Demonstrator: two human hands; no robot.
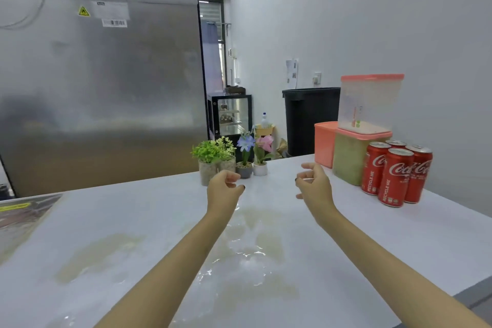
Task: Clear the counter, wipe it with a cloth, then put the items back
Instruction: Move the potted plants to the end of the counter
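Coca-Cola script and "RECYCLE ME" in white on the red cans (396,177), yellow flame warning triangle (83,11) on the steel fridge (101,88), barcode sticker (114,23) nearby, unreadable

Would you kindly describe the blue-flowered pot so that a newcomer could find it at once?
Start at the steel fridge; right of it, at the far edge of the counter, stand three potted plants. The blue-flowered pot is the middle one, between the leafy green plant and the pink-flowered pot, and alone has a dark grey pot.
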